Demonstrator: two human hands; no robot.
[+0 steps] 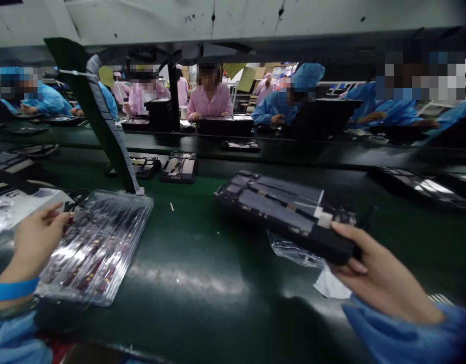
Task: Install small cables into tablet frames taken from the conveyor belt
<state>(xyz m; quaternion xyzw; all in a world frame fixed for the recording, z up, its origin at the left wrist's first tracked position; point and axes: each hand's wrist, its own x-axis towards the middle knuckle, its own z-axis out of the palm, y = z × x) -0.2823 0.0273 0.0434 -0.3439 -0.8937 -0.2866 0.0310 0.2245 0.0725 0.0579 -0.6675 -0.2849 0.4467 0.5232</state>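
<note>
My left hand point(39, 240) is over the upper left of a clear plastic tray point(122, 258), thumb and fingers pinched on a small reddish part point(70, 217), mostly hidden by the fingertips. The tray's slots hold several dark red parts with gold spots. My right hand point(380, 268) grips the near right end of a black device housing point(282, 207), thumb on top and fingers below. The housing is tilted and held above the green work surface point(179, 313); grey panels, a dark strip and a white tab show on its upper face.
Below the housing lie a clear plastic bag point(293, 250) and a white scrap point(331, 284). More housings point(178, 167) lie farther back. A slanted green post point(99, 121) rises behind the tray. A white overhead beam point(233, 20) crosses above. Co-workers point(210, 98) sit opposite.
</note>
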